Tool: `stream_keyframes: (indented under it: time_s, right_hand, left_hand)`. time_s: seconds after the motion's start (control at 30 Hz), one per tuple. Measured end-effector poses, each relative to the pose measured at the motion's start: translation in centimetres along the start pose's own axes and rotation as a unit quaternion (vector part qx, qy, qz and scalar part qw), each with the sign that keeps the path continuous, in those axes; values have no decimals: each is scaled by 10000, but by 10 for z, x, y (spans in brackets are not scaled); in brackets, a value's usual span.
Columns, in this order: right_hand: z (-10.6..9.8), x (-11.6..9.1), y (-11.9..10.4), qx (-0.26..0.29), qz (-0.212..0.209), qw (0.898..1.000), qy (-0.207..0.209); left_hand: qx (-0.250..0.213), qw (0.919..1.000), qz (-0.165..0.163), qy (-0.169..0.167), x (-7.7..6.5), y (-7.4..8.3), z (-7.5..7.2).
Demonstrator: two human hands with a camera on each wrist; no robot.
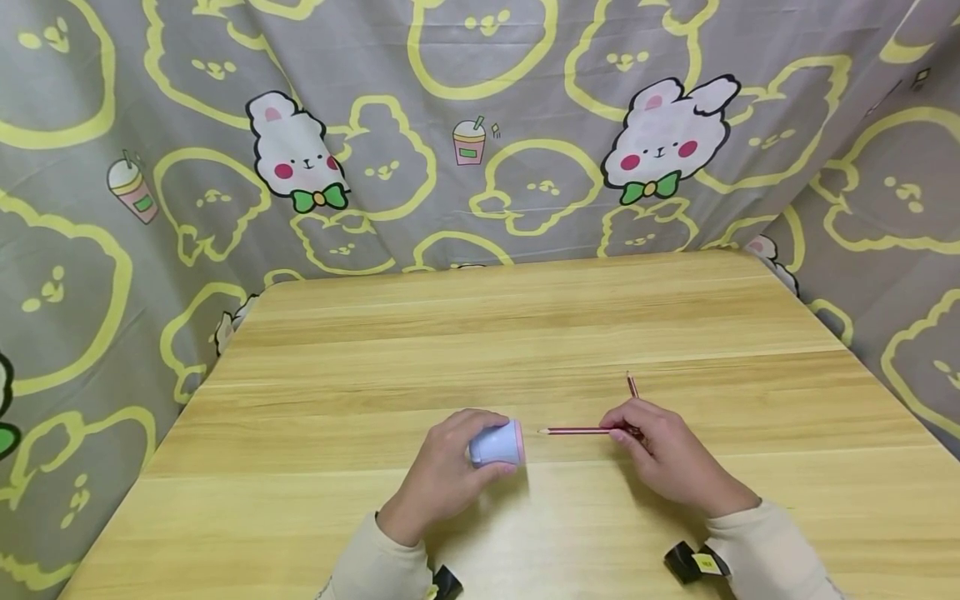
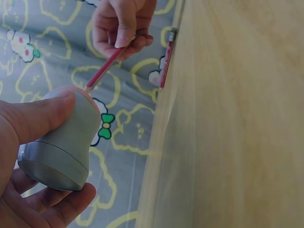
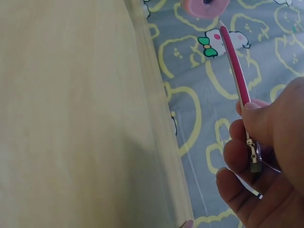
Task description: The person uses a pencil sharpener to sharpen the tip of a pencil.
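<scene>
The left hand (image 1: 446, 471) curls its fingers and thumb around a blue sharpener (image 1: 497, 444), pink end facing the right hand (image 1: 675, 454), which pinches a red pencil (image 1: 573, 431) near its eraser, tip ahead of those fingers, just short of the sharpener. Beyond them, a second pencil (image 1: 633, 385) lies on the table (image 1: 300, 417). The two hands face each other.

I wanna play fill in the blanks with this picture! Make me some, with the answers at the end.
1. The left hand holds a blue sharpener whose holed end is ____.
2. The right hand holds one pencil; another pencil lies on the ____.
3. On the curtain, the white bunnies' bows are ____.

Missing words: pink, table, green.
</scene>
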State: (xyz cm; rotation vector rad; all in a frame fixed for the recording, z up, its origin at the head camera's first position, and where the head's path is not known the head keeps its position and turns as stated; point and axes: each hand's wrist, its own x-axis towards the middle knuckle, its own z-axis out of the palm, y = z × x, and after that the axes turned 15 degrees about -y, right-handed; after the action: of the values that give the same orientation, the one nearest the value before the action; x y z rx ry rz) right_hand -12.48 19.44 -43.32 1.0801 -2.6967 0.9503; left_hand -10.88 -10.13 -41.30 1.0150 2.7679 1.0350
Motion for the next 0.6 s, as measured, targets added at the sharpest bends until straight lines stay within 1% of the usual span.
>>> stream_keyframes:
  time_s: [0.2,0.6]
  right_hand:
    - [3,1,-3,25,-176,9998,-87]
    - [5,3,-7,119,-346,9993,-44]
  left_hand:
    - [2,10000,-24,-23,0,0,0]
    - [-41,10000,-38,-59,1,2,0]
